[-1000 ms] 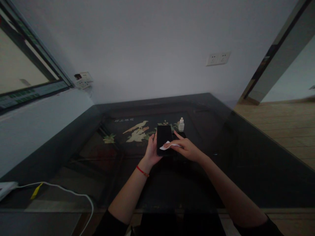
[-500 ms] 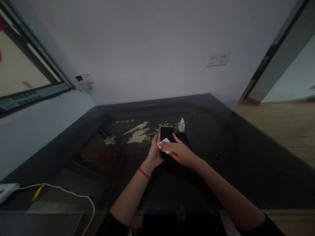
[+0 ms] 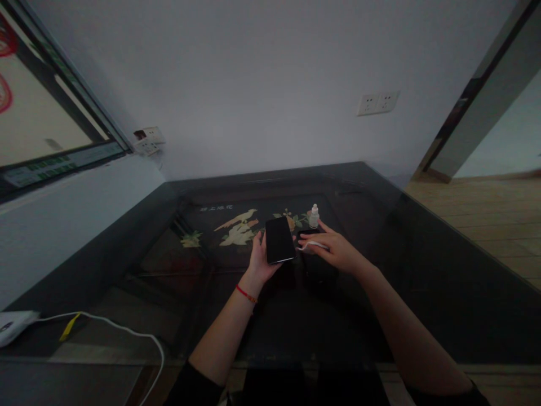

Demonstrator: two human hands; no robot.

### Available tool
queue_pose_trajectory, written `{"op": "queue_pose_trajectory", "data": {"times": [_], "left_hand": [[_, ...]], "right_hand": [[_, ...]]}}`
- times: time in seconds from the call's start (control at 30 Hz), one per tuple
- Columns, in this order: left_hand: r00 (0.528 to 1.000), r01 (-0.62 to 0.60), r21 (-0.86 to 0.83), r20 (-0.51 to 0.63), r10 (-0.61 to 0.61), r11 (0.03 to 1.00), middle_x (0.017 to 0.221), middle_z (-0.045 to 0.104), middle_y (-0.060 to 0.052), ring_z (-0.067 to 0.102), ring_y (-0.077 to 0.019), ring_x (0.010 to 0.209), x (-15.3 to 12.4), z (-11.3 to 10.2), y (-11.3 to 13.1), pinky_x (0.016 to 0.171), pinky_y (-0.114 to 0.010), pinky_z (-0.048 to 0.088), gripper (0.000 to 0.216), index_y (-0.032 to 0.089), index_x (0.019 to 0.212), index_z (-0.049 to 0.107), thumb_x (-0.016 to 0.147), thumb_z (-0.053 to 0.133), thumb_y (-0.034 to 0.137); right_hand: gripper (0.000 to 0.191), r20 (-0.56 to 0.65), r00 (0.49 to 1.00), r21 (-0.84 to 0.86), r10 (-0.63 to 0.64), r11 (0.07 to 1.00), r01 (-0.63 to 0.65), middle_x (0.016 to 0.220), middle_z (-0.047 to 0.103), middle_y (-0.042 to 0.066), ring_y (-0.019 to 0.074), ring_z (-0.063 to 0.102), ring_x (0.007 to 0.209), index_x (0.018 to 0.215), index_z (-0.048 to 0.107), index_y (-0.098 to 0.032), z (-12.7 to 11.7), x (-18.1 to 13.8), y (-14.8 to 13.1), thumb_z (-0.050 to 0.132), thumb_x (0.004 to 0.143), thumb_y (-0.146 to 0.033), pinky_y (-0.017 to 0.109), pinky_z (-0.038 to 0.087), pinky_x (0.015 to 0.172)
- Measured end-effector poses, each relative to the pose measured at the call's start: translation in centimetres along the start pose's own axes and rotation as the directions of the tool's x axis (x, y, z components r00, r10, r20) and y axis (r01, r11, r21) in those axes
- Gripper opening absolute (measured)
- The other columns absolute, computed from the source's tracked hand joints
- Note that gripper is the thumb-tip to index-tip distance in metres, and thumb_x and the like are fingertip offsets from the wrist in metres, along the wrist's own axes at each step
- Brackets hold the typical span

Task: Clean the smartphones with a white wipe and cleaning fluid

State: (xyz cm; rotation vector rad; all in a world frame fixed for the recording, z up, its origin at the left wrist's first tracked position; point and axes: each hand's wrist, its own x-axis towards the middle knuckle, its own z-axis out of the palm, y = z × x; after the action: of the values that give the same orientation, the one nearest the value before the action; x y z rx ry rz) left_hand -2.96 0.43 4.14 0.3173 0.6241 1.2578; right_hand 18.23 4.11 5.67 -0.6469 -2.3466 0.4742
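Note:
A black smartphone (image 3: 279, 239) rests in my left hand (image 3: 258, 264), whose fingers wrap round its left side and underneath; its dark screen faces up. To the right of the phone, my right hand (image 3: 340, 252) pinches a thin white cloth or wipe (image 3: 315, 244), seen nearly edge-on. Beneath that hand a dark flat object (image 3: 320, 272) lies on the table, partly covered, and I cannot tell its kind. Just beyond my right fingers stands a small white dropper bottle (image 3: 314, 216), upright and capped.
The glossy dark table (image 3: 406, 304) carries an inlaid bird picture (image 3: 239, 228). At its left front edge sit a white device (image 3: 17, 326) with a white cable (image 3: 118, 331) and a yellow tag (image 3: 70, 327). A wall with sockets (image 3: 377, 104) rises behind; a window (image 3: 51, 113) is at left.
My right hand has lifted off the phone screen and moved right with the white cloth. The phone now lies fully uncovered, tilted slightly in my left hand.

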Motion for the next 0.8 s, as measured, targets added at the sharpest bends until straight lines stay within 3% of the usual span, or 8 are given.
{"op": "queue_pose_trajectory", "data": {"times": [0.07, 0.17, 0.27, 0.37, 0.5, 0.67, 0.73, 0.8], "left_hand": [[1.000, 0.000, 0.022, 0.027, -0.001, 1.000, 0.114, 0.064, -0.012, 0.065, -0.0302, 0.099, -0.1, 0.1, -0.3, 0.087, -0.054, 0.046, 0.049, 0.028, 0.137, 0.038, 0.092, 0.032, 0.048], [0.989, 0.077, 0.071, 0.120, -0.085, 0.995, 0.116, 0.063, -0.011, 0.065, -0.0320, 0.096, -0.5, 0.5, -0.8, 0.081, -0.056, 0.049, 0.049, 0.032, 0.137, 0.037, 0.092, 0.034, 0.049], [0.958, 0.188, 0.144, 0.194, -0.214, 0.972, 0.118, 0.061, -0.012, 0.066, -0.0331, 0.094, -0.9, 1.0, -1.3, 0.075, -0.055, 0.050, 0.051, 0.035, 0.140, 0.034, 0.091, 0.034, 0.051], [0.943, 0.235, 0.191, 0.193, -0.271, 0.953, 0.117, 0.062, -0.012, 0.067, -0.0323, 0.090, -1.3, 1.4, -1.5, 0.073, -0.054, 0.051, 0.052, 0.036, 0.141, 0.032, 0.091, 0.035, 0.052], [0.977, 0.164, 0.142, 0.112, -0.180, 0.976, 0.108, 0.066, -0.010, 0.068, -0.0270, 0.085, -1.1, 1.4, -1.3, 0.077, -0.050, 0.051, 0.048, 0.031, 0.137, 0.039, 0.093, 0.034, 0.047], [0.998, -0.022, 0.090, -0.053, 0.027, 0.996, 0.094, 0.069, -0.006, 0.067, -0.0201, 0.079, 0.1, 0.7, -0.7, 0.080, -0.038, 0.052, 0.042, 0.021, 0.125, 0.053, 0.094, 0.032, 0.041], [0.996, -0.039, 0.084, -0.072, 0.045, 0.996, 0.091, 0.069, -0.007, 0.067, -0.0198, 0.077, 0.3, 0.5, -0.6, 0.078, -0.036, 0.053, 0.042, 0.020, 0.120, 0.055, 0.093, 0.031, 0.041], [0.998, -0.033, 0.086, -0.057, 0.038, 0.996, 0.090, 0.069, -0.007, 0.067, -0.0203, 0.078, 0.3, 0.4, -0.6, 0.077, -0.036, 0.053, 0.041, 0.019, 0.118, 0.056, 0.093, 0.032, 0.041]], "right_hand": [[0.029, -0.199, 0.977, -0.023, 0.076, 0.996, -0.082, 0.115, 0.068, 0.003, 0.0228, 0.063, 0.110, 0.112, 0.066, -0.026, 0.0, 0.0, 0.3, 0.043, 0.093, -0.026, 0.056, 0.029, 0.111], [0.031, -0.502, 0.852, -0.050, 0.146, 0.979, -0.198, 0.118, 0.067, 0.004, 0.0215, 0.063, 0.110, 0.114, 0.064, -0.025, 0.5, 0.2, 0.0, 0.040, 0.095, -0.027, 0.051, 0.038, 0.107], [0.031, -0.582, 0.805, -0.108, 0.118, 0.969, -0.221, 0.120, 0.066, 0.006, 0.0213, 0.060, 0.114, 0.115, 0.063, -0.023, 1.3, 0.4, 0.1, 0.040, 0.095, -0.025, 0.050, 0.040, 0.106], [0.032, -0.444, 0.891, -0.162, 0.097, 0.969, -0.186, 0.122, 0.065, 0.007, 0.0224, 0.058, 0.117, 0.116, 0.063, -0.023, 2.1, 0.5, 0.8, 0.041, 0.092, -0.021, 0.051, 0.039, 0.106], [0.034, -0.175, 0.983, -0.145, 0.052, 0.986, -0.078, 0.125, 0.062, 0.004, 0.0209, 0.054, 0.122, 0.115, 0.063, -0.026, 2.9, 0.5, 0.9, 0.044, 0.089, -0.016, 0.053, 0.030, 0.112], [0.032, 0.111, 0.992, 0.094, -0.062, 0.994, 0.052, 0.121, 0.065, 0.000, 0.0182, 0.058, 0.117, 0.115, 0.064, -0.028, 3.1, 0.6, -1.4, 0.044, 0.092, -0.018, 0.054, 0.005, 0.117], [0.029, 0.180, 0.980, 0.215, -0.080, 0.976, 0.040, 0.114, 0.069, -0.003, 0.0184, 0.061, 0.113, 0.111, 0.066, -0.029, 2.7, 0.7, -2.1, 0.045, 0.093, -0.023, 0.052, 0.005, 0.118], [0.027, 0.104, 0.995, 0.296, -0.007, 0.955, -0.024, 0.108, 0.072, -0.003, 0.0196, 0.063, 0.109, 0.106, 0.069, -0.029, 2.3, 0.8, -2.3, 0.045, 0.094, -0.028, 0.052, 0.014, 0.117]]}}
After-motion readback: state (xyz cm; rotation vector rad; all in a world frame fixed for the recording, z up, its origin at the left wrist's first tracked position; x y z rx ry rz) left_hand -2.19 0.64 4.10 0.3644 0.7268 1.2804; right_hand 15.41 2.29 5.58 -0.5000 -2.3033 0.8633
